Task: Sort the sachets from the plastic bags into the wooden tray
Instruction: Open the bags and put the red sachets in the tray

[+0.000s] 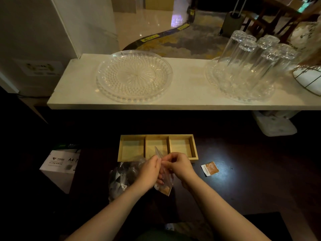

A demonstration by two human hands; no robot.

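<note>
Both hands meet just in front of the tray and pinch the top of a small clear bag. The left hand is closed on one side of its mouth, the right hand on the other side. The bag hangs down between them — thin, see-through, with brown sachets at its bottom. A second bag, crumpled and with dark contents, lies on the dark table just left of the hands. One sachet — orange-brown with a white edge — lies flat to the right, near the tray. The tray is pale wood, with three compartments.
</note>
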